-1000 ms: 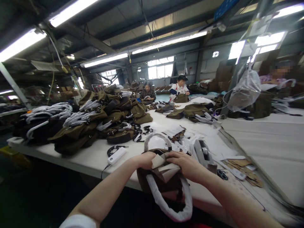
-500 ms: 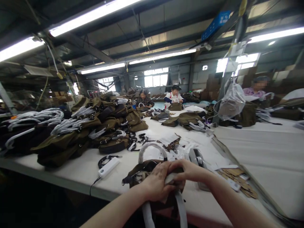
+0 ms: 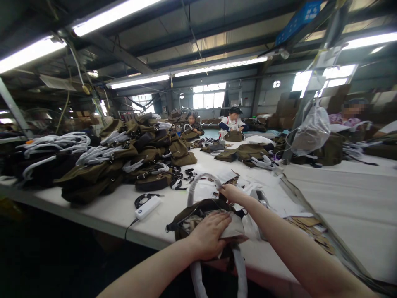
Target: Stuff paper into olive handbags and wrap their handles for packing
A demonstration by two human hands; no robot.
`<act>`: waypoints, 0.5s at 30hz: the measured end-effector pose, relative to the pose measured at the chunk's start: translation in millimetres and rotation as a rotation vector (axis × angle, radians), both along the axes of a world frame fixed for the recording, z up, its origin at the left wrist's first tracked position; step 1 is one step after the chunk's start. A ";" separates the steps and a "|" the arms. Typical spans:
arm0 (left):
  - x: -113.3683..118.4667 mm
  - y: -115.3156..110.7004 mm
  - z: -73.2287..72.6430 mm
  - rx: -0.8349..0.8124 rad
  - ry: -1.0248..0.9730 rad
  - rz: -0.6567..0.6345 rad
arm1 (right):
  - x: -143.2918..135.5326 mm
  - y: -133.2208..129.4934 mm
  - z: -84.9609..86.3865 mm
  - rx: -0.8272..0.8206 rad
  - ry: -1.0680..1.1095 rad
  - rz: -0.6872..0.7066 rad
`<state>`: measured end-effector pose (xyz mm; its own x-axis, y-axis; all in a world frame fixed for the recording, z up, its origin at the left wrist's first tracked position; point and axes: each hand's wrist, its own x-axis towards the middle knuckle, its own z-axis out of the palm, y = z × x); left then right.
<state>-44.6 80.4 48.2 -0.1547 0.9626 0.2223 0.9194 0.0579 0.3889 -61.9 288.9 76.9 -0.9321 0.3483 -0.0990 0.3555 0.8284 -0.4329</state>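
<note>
An olive-brown handbag (image 3: 182, 221) with dark trim stands at the table's near edge, its mouth unzipped. One handle (image 3: 191, 192), wrapped in white, arches up at the far side, while the other wrapped handle (image 3: 240, 269) hangs down towards me. My left hand (image 3: 211, 234) lies flat with fingers stretched over the pale lining or paper (image 3: 234, 227) in the mouth. At the far rim, by the right foot of the upright handle, my right hand (image 3: 229, 193) has its fingers closed on the bag; the fingertips are partly hidden.
Piled olive bags (image 3: 93, 178) fill the table's left side. A white corded device (image 3: 148, 207) lies left of the handbag. Brown card tags (image 3: 310, 231) and a tape dispenser (image 3: 260, 198) are on the right. A co-worker (image 3: 232, 122) sits across the table, with others nearby.
My right hand has moved from beside the left hand to the far rim by the handle. My left hand remains on the bag's opening, its fingers now flatter. The camera view has shifted slightly.
</note>
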 end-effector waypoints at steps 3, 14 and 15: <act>-4.4 -1.0 -2.7 -0.006 -0.025 0.024 | -6.9 10.8 -4.8 -0.034 -0.051 -0.036; -5.9 13.4 -6.1 -0.101 -0.053 0.117 | 12.8 -18.8 -5.8 0.264 -0.093 -0.001; -4.8 13.2 -8.3 -0.101 -0.043 0.116 | 14.8 -20.6 -7.5 0.285 -0.108 -0.014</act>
